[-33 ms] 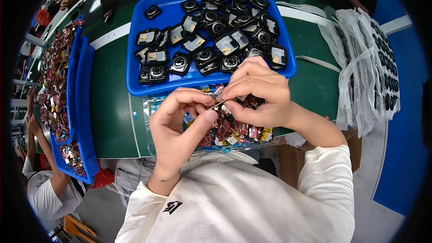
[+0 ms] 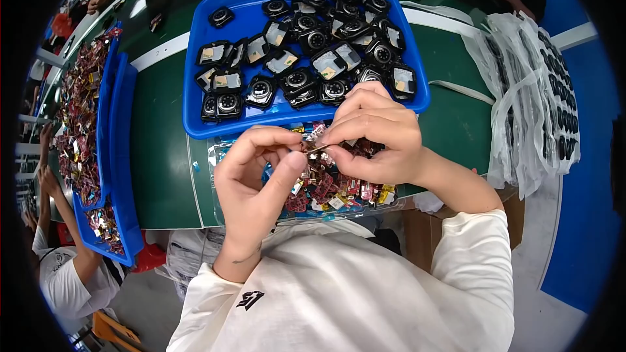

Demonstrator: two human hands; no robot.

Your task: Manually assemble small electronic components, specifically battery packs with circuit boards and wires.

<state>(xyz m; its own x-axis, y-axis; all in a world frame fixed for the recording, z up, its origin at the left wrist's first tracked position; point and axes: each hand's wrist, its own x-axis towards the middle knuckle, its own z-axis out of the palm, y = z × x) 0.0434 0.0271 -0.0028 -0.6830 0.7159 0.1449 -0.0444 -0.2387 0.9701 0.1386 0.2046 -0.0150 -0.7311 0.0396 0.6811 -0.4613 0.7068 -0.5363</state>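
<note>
A blue tray [image 2: 241, 23] fills the upper middle of the frame, heaped with black watch-like cases [image 2: 315, 40], some dial-like side up, others showing pale patches. At the right of the frame, whitish plastic wrapping [image 2: 515, 101] holds rows of small black pieces. Long blue bins [image 2: 120, 130] at the left carry mounds of reddish circuit bits [image 2: 78, 137]. In the middle, a clear tray of mixed red, yellow and blue parts [image 2: 336, 203] lies partly hidden below the hands.

Near the centre of the frame, above those parts, is a thin, dark, narrow piece [image 2: 317, 149], slightly tilted; its ends are covered by fingers and its detail is too small to tell. The right hand [image 2: 378, 135] pinches its right end. The left hand [image 2: 257, 173] has thumb and forefinger narrowed at the other end; I cannot tell whether they grip it.

The surface [image 2: 163, 150] is green, with blue flooring [image 2: 574, 241] at the lower right, a co-worker [image 2: 68, 283] at the lower left and an orange stool [image 2: 111, 329] beneath.
</note>
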